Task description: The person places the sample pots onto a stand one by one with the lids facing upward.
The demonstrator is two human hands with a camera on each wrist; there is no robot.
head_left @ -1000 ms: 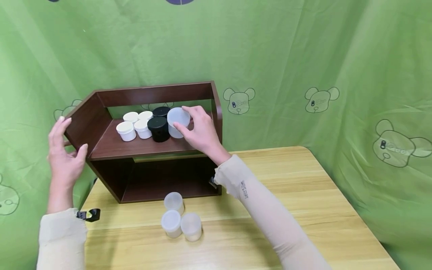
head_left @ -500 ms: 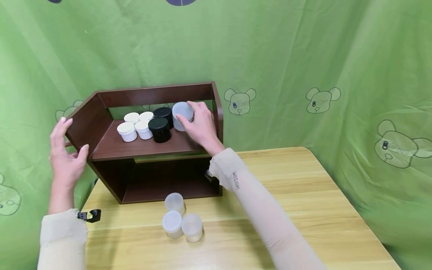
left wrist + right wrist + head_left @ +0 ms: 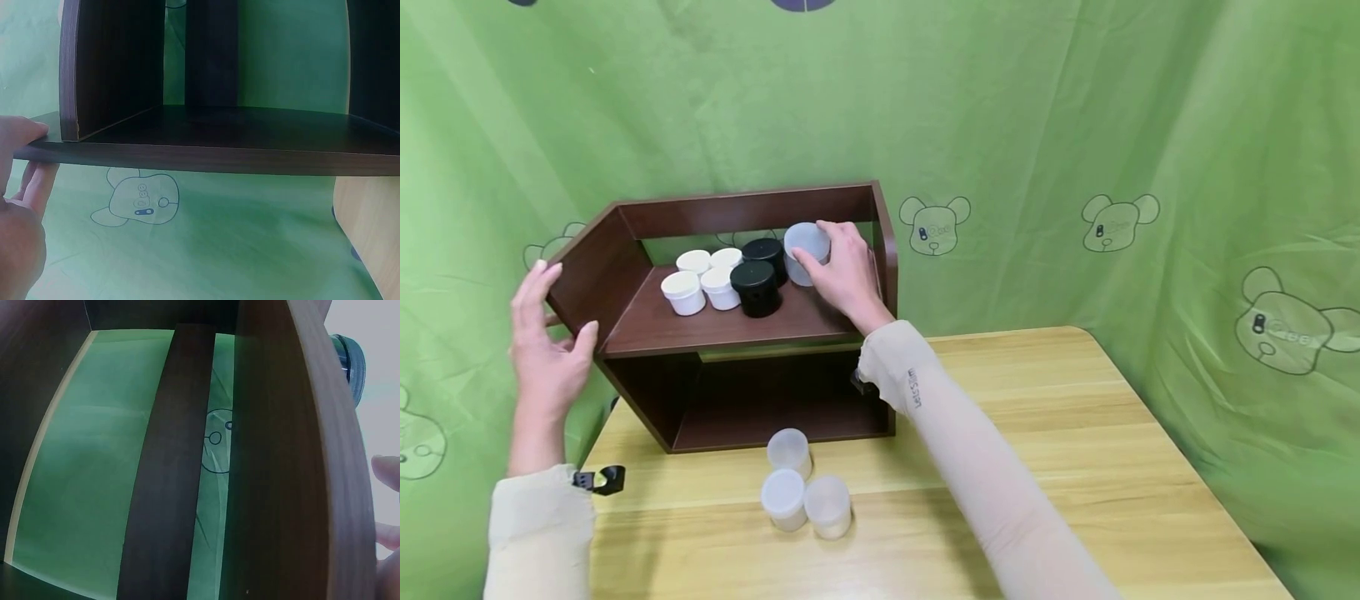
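My right hand (image 3: 847,271) grips a translucent plastic jar (image 3: 806,243) by its sides, at the back right of the upper shelf, next to a black jar (image 3: 763,252). In the right wrist view, only some fingertips (image 3: 389,472) show at the right edge, past the board. My left hand (image 3: 548,354) holds the left side of the dark brown desk shelf (image 3: 655,337), thumb and fingers on either side of the board. In the left wrist view, the thumb lies above the board (image 3: 219,159) and the fingers below it.
Several white jars (image 3: 683,292) stand at the left of the upper shelf, with another black jar (image 3: 757,287) beside them. On the wooden table (image 3: 1037,467), three translucent jars (image 3: 784,496) stand clustered before the shelf. A green curtain (image 3: 1000,125) hangs behind.
My right hand has moved the translucent jar backward and slightly right, from over the shelf's front part to beside the rear black jar. The left hand has stayed on the shelf's side.
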